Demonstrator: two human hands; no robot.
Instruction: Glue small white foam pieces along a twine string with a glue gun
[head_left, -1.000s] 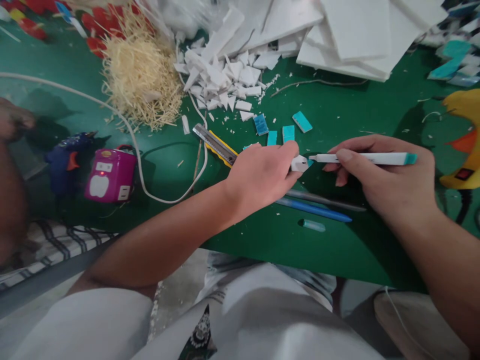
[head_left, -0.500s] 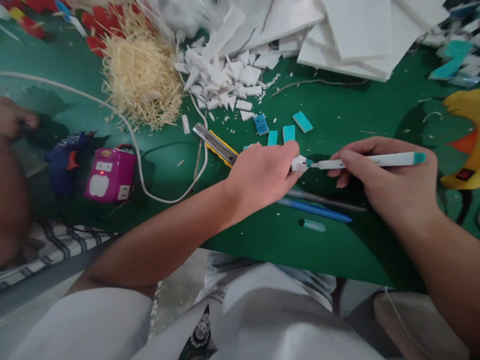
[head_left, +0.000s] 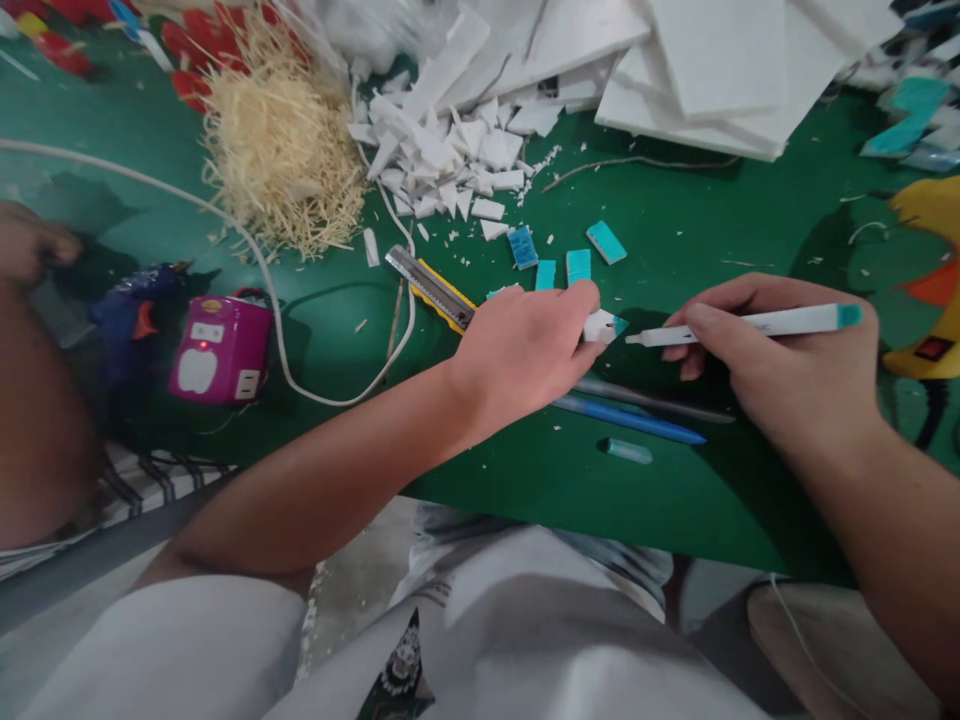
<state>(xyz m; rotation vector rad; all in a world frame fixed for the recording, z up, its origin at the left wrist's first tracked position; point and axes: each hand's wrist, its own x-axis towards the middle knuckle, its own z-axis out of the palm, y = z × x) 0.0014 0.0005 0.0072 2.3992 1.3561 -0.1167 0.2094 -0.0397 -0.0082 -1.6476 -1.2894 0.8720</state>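
Note:
My left hand (head_left: 525,345) pinches a small white foam piece (head_left: 602,326) with a teal-coloured tip, just above the green table (head_left: 675,230). My right hand (head_left: 780,370) grips a white marker (head_left: 750,325) with a teal end; its tip points left and sits a short gap from the foam piece. Beyond my left hand lie several teal-coloured foam tiles (head_left: 577,265). The marker's teal cap (head_left: 628,452) lies nearer to me, beside a blue pen (head_left: 637,420) and a grey pen (head_left: 660,402).
A yellow utility knife (head_left: 431,290) lies left of my hand. A heap of white foam scraps (head_left: 442,160), straw (head_left: 281,150), white foam boards (head_left: 712,70), a pink power adapter (head_left: 220,350), a blue glue gun (head_left: 139,315) and a white cord (head_left: 277,300) fill the table. Another person's arm (head_left: 37,400) is at left.
The marker tip touched the foam piece half a second ago; it has now drawn back to the right, leaving a small gap. My left hand stays in place.

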